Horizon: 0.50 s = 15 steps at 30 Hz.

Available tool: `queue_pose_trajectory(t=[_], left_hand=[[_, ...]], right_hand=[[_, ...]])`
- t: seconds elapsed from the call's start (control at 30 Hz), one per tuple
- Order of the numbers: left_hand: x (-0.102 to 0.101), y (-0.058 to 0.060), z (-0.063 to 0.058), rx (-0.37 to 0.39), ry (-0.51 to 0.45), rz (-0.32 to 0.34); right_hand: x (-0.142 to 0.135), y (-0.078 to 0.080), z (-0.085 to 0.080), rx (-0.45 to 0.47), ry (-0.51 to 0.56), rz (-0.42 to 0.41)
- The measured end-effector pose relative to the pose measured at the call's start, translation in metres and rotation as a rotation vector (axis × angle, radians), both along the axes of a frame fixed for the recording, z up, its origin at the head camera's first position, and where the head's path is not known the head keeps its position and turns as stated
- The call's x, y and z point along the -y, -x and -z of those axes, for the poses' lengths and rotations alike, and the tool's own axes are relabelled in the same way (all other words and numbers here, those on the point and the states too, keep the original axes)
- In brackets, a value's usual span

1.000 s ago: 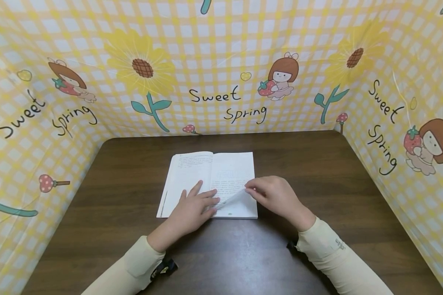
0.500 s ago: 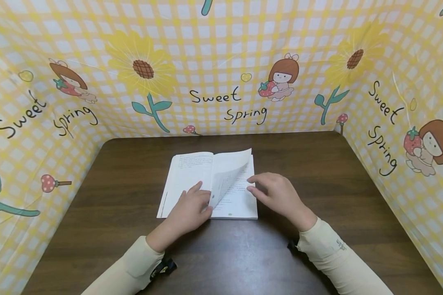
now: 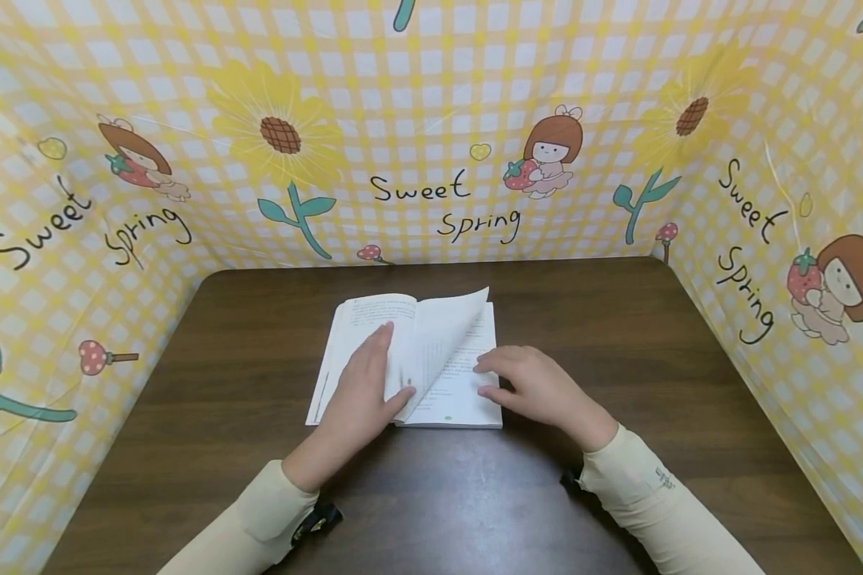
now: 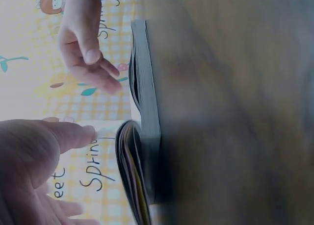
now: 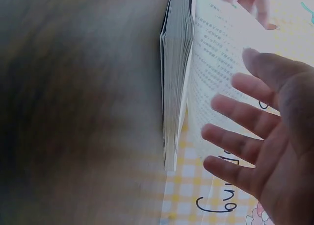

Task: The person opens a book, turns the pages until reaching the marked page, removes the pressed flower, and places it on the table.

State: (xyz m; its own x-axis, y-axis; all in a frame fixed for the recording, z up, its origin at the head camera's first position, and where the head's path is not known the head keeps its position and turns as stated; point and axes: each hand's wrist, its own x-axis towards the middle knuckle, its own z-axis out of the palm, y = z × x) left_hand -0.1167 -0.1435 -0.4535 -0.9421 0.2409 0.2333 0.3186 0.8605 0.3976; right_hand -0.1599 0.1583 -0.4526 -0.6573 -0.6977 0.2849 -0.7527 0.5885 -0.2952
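An open book [image 3: 467, 391] with printed white pages lies on the table, and one leaf [image 3: 449, 327] stands partly lifted, curling over from the right side toward the spine. My left hand [image 3: 363, 391] is over the left page, fingers straight and together, its thumb tip by the lower part of the turning leaf. Whether the thumb touches the paper I cannot tell. Over the right edge of the book is my right hand [image 3: 535, 387], fingers spread and loosely bent, holding nothing. In the right wrist view the right fingers [image 5: 235, 141] are apart from the book's thick page block [image 5: 176, 97].
The dark wooden table [image 3: 604, 319] surrounds the book. A yellow checked cloth [image 3: 417, 104] with printed flowers and figures walls off the back and both sides. A dark strap [image 3: 316, 521] shows under the left sleeve.
The right hand has let go of the leaf, which has swung up and leftward from the right page. My left hand has lifted and turned, its fingers now pointing away from me.
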Motion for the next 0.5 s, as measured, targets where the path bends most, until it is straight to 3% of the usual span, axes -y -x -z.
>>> queue_pose_trajectory(t=[0.23, 0.5], left_hand=[[0.0022, -0.0003, -0.0062, -0.108, 0.110, 0.014], [0.0063, 0.0005, -0.0095, -0.160, 0.221, 0.074]], right_hand=[[-0.0021, -0.0024, 0.0047, 0.100, -0.177, -0.039], [-0.0035, -0.0028, 0.0077, 0.176, -0.212, -0.029]])
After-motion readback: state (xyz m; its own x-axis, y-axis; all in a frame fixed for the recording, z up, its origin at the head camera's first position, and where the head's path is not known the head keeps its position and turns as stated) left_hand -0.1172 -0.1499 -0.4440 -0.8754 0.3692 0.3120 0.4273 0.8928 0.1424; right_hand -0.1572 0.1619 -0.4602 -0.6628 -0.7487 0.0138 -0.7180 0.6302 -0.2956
